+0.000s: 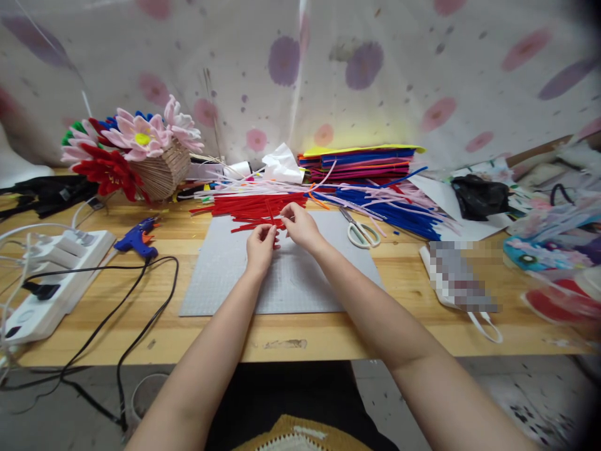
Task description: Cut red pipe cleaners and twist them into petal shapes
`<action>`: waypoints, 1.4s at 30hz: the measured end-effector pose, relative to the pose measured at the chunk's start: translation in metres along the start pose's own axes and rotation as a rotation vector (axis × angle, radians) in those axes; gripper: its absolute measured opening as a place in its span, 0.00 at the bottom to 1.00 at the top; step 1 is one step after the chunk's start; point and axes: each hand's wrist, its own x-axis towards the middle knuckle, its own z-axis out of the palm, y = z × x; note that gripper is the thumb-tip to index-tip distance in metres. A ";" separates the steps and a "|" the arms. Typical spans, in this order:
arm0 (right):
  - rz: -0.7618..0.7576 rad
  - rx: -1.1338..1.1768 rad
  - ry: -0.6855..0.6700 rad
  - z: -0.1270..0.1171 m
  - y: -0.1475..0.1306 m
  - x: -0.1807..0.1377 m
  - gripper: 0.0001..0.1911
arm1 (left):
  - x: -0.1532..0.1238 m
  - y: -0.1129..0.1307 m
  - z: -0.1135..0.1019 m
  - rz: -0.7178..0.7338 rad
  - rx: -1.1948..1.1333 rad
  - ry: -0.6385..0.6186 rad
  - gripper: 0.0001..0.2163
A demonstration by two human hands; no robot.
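Over the grey cutting mat [220,282], my left hand [261,248] pinches a red pipe cleaner [270,212], one end of which sticks up above the fingertips. Close beside it, my right hand [301,227] has its thumb and fingers drawn together at the red pipe cleaner, with small red bits showing between the hands. The exact spot the right fingertips grip is hard to see. Just behind both hands, a pile of red pipe cleaners [225,205] lies across the mat's far edge. Scissors [360,233] with pale handles rest at the mat's right edge.
Blue pipe cleaners [408,210] and pink ones [375,194] spread behind the scissors. At left are a blue glue gun [136,239], a white power strip [61,282] with cables, and a basket [164,172] of fuzzy flowers. A blurred-out device [460,279] lies at right.
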 end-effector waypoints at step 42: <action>0.216 0.519 -0.371 0.015 0.020 -0.023 0.05 | 0.009 0.023 -0.031 0.797 0.834 0.087 0.09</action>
